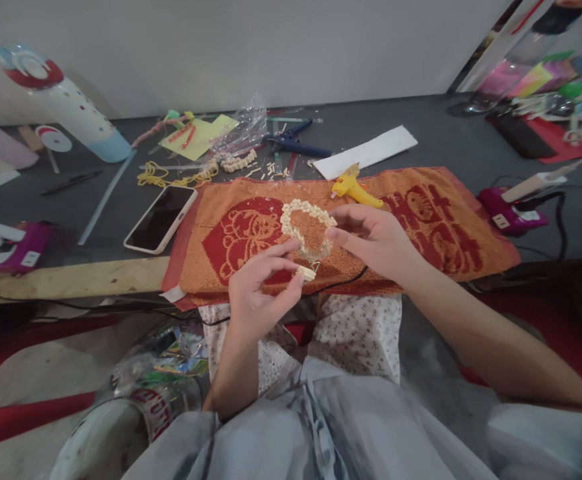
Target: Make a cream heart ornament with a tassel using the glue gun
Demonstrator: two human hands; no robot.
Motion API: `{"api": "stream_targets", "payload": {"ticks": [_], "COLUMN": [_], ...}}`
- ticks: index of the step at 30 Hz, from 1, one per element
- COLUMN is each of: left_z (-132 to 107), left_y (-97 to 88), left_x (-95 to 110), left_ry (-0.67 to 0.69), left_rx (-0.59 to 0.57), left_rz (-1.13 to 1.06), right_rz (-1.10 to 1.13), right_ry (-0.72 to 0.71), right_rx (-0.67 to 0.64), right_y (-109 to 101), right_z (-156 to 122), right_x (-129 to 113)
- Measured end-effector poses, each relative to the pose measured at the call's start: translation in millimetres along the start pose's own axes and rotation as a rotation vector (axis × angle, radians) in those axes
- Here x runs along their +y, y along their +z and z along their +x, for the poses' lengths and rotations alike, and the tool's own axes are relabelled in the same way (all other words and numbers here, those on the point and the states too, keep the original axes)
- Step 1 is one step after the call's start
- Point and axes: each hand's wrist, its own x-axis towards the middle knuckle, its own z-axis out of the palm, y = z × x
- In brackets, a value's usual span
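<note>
so, working at a dark grey tabletop set against a plain pale wall. got a knobbly cream loop held up over the middle of an orange-and-red towel, can't tell if touching the cloth. pinching its right side with thumb and fingers of the right hand, and nipping a small cream bundle just below it between left hand fingertips and thumb, barely any gap. on the towel's far edge, a yellow glue gun; at its left corner, a phone. further back, blue-handled pliers, a white strip, a yellow paper sheet and loads of little scraps. to the right, a purple power socket. down below, grey floor and a cluttered bin.
</note>
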Motion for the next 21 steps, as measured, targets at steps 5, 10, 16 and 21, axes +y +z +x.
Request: {"api": "stream_targets", "payload": {"ticks": [5, 10, 16, 21], "left_z": [-0.1, 2.0, 5.4, 5.9], "left_y": [-1.2, -11.0, -22.4, -23.9], "left_x": [-2.1, -1.7, 0.1, 0.3], "left_ry": [0.041, 0.037, 0.046, 0.016], "left_rx": [0.056, 0.157, 0.210, 0.150], "left_rz": [-0.046, -0.090, -0.140, -0.187], "right_rz": [0.055, 0.118, 0.172, 0.244], "right_ry": [0.028, 0.064, 0.087, 0.152], "right_rx": [0.009, 0.024, 0.029, 0.005], "right_y": [0.5, -0.4, -0.6, 1.9], "right_z": [1.2, 3.1, 4.4, 5.7], "right_x": [2.0, 3.9, 6.1, 9.5]}}
